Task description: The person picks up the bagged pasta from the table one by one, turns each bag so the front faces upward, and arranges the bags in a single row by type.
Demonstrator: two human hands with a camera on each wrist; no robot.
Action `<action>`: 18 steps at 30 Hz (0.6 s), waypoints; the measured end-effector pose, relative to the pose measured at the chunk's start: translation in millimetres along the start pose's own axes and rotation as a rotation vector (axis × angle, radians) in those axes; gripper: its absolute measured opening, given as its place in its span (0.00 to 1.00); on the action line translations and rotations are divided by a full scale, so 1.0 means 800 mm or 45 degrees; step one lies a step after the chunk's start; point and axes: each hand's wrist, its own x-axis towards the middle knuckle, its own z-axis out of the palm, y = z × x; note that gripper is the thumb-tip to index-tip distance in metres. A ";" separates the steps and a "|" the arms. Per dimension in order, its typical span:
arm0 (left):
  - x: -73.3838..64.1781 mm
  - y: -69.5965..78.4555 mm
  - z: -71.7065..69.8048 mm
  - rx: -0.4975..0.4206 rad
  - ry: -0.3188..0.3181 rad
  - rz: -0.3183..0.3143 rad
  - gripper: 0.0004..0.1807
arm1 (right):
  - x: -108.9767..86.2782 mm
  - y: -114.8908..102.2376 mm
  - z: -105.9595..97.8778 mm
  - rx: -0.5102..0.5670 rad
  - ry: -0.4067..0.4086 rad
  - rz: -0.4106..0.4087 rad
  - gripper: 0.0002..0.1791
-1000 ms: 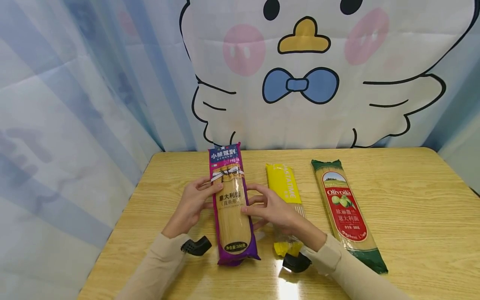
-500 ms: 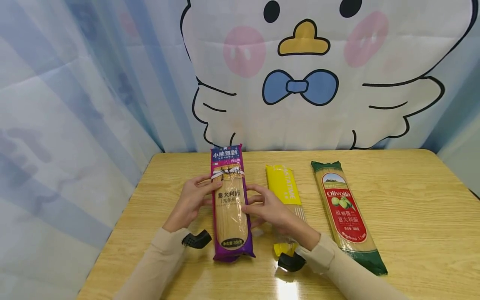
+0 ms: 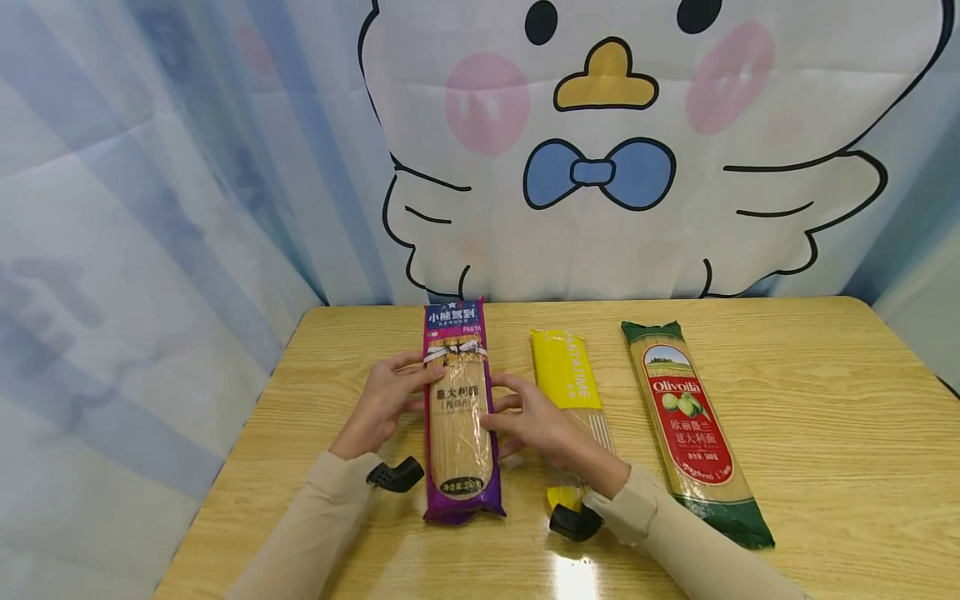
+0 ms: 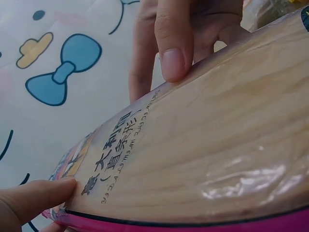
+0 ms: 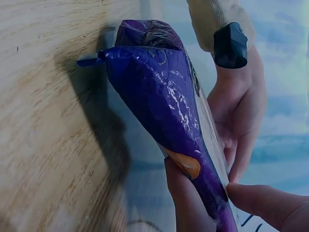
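Observation:
Both hands grip a purple-edged pack of spaghetti (image 3: 459,442) by its long sides. In the head view my left hand (image 3: 382,404) pinches its left side, thumb on the front and fingers behind. From the right, my right hand (image 3: 536,421) pinches the other side lower down. The left wrist view shows the pack's clear window and printed lettering (image 4: 116,150) close up, with the right thumb on the far edge. Seen in the right wrist view, the purple bottom end (image 5: 149,92) stands slightly above the wooden table (image 5: 43,125), its shadow beside it.
A yellow pasta pack (image 3: 566,367) lies just right of the held one, partly behind the right hand and wrist. Farther right lies a green-ended spaghetti pack (image 3: 693,425) with a red label. A printed curtain (image 3: 600,242) hangs behind the table's back edge.
The spaghetti pack has come down a little at its top and tilted back toward the table, its lower end shifting slightly left. Both hands keep their hold.

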 end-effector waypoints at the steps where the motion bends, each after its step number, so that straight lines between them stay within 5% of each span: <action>1: 0.001 -0.001 0.000 0.004 -0.002 0.000 0.32 | 0.000 0.001 0.000 -0.011 0.003 -0.001 0.35; 18: 0.009 -0.011 0.000 0.092 -0.020 -0.035 0.32 | 0.002 0.005 0.007 -0.132 -0.015 -0.004 0.36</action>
